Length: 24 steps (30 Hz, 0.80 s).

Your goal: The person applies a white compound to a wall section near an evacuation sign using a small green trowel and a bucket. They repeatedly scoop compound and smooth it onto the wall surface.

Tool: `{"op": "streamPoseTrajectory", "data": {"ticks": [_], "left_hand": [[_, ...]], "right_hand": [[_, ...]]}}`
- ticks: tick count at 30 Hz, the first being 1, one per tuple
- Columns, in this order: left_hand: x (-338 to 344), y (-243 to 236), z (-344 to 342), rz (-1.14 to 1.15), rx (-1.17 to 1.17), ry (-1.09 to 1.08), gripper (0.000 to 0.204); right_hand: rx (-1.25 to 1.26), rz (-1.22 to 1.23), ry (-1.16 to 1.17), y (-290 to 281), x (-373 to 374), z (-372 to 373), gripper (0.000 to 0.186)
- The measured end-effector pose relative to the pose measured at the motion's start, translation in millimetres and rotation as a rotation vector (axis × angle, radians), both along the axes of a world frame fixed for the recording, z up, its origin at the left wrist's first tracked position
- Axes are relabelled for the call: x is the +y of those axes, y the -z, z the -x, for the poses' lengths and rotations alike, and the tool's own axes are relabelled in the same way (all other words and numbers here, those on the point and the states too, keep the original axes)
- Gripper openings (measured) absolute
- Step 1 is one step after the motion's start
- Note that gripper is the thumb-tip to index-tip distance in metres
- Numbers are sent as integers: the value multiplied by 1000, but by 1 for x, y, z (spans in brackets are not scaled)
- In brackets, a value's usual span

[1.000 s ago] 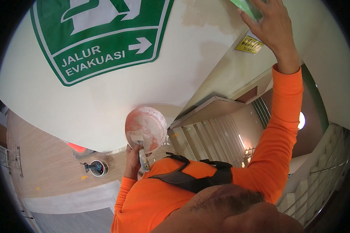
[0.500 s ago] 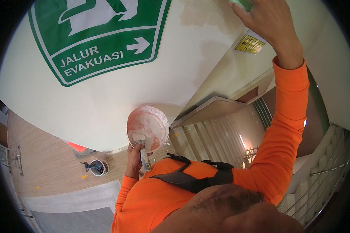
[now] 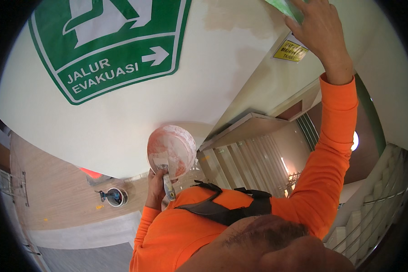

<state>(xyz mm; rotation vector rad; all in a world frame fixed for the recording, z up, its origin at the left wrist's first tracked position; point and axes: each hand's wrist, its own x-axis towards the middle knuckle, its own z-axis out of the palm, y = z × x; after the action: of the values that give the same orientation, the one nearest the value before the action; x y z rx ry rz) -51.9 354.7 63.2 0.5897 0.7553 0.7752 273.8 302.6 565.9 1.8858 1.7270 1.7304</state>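
My left hand [image 3: 156, 185] is closed round the rim of a round pink-stained tub [image 3: 182, 146], held in front of my chest. In the same grip is a putty knife [image 3: 169, 187], its blade inside the tub over pale, smeared filler and its handle sticking out towards me. Up at the top right, my right hand [image 3: 321, 31] reaches to the wall with its fingers closed on a flat green piece [image 3: 283, 6]. That piece lies near the wall corner and is partly cut off by the picture's edge, so its exact kind cannot be made out.
The white wall [image 3: 204, 90] has tan patches [image 3: 238, 21] near the corner and a large green sign [image 3: 122, 54]. A yellow sign [image 3: 291, 51] hangs below my right hand. Stairs [image 3: 240, 158] drop away beyond the corner. A white bucket [image 3: 118, 197] stands on the floor; metal railings [image 3: 383, 198] are at right.
My right hand has shifted slightly down, and more of the green piece shows. The view has turned a little, moving the large sign left. My left hand keeps the tub and putty knife.
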Motion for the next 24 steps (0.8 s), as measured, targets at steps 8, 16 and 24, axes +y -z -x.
{"op": "streamPoseTrajectory", "data": {"ticks": [8, 16, 24], "left_hand": [[-4, -8, -3, -30, -9, 6, 51], [-5, -7, -12, -31, -5, 7, 51], [-4, -5, -17, -8, 5, -7, 50]], "right_hand": [[-36, -29, 156, 5, -16, -53, 52], [-5, -13, -211, -6, -4, -2, 48], [29, -4, -135, -1, 4, -7, 49]]}}
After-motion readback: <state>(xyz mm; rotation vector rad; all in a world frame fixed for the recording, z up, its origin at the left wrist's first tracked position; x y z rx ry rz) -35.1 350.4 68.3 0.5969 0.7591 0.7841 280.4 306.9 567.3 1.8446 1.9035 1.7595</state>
